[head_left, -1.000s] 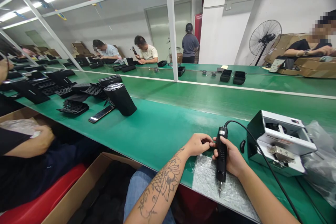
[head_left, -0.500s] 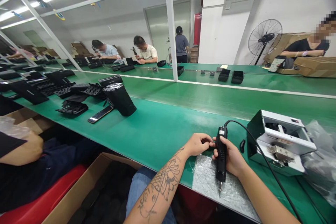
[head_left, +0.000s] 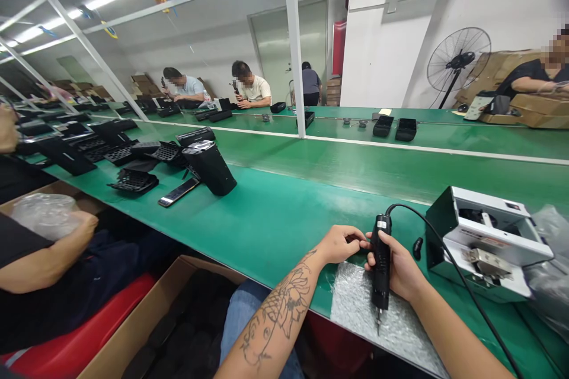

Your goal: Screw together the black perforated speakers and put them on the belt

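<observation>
My right hand (head_left: 402, 269) is wrapped round a black electric screwdriver (head_left: 381, 272), which points bit-down over a sheet of bubble wrap (head_left: 351, 296) at the bench edge. From its top a black cable loops off to the right. My left hand (head_left: 340, 244) rests on the green bench just left of the screwdriver. Its fingers are bent and drawn together, with the tips close to the tool's body; whatever they pinch is hidden. Right of the tool lies a small black piece (head_left: 417, 248), beside a white-and-black screw feeder machine (head_left: 484, 243).
Black plastic housings (head_left: 211, 169) and a phone (head_left: 179, 192) lie on the bench to the left. A clear plastic bag (head_left: 551, 249) sits beyond the machine. A co-worker's arm (head_left: 48, 254) is close on my left, above a carton (head_left: 133, 320) of dark parts. Other people work across the conveyor (head_left: 338, 157).
My view has swung slightly left, so the bench things appear farther right. Both hands and the screwdriver keep nearly the same pose. The co-worker on the left has moved, showing a clear plastic bag.
</observation>
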Motion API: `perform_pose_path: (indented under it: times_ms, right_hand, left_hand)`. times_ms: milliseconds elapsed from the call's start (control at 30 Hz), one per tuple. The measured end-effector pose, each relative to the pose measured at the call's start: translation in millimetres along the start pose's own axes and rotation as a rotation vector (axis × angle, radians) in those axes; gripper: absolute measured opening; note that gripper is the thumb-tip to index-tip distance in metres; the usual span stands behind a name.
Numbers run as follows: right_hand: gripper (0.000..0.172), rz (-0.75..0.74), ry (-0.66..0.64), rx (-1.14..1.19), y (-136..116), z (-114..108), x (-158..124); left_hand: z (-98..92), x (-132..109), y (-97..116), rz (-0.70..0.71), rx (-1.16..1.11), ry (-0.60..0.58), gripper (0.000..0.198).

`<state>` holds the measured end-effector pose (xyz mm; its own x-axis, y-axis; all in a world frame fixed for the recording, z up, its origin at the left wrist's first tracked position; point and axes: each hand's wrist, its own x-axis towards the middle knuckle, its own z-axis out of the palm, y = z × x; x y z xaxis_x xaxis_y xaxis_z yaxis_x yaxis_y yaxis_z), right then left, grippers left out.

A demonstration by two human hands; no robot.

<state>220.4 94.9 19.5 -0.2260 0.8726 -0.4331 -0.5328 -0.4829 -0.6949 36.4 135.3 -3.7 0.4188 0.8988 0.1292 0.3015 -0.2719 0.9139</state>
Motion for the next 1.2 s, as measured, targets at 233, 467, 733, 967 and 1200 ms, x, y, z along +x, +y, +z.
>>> perform_pose_path:
  times_ms: [233, 467, 733, 967, 1200]
  right_hand:
    - [0.025, -0.003, -0.001, -0.002, 0.3, -1.0, 0.1]
    - [0.025, -0.004, 0.006, -0.003, 0.8, -0.8, 0.5]
    - [0.026, 0.002, -0.003, 0.001, 0.5, -1.5, 0.8]
    - [0.025, 0.002, 0.000, 0.002, -0.8, 0.4, -1.6]
    - [0.025, -0.003, 0.000, 0.001, -0.4, -0.6, 0.3]
  left_hand:
    - [-0.9, -0.5, 3.7, 0.001, 0.006, 0.004, 0.031]
    - [-0.8, -0.7, 3.8, -0.005, 0.010, 0.004, 0.031]
    - [0.8, 0.1, 0.3, 0.001, 0.001, 0.005, 0.031]
    - [1.3, 0.6, -1.3, 0.005, -0.006, 0.005, 0.031]
    - [0.5, 0.1, 2.6, 0.002, 0.002, 0.006, 0.033]
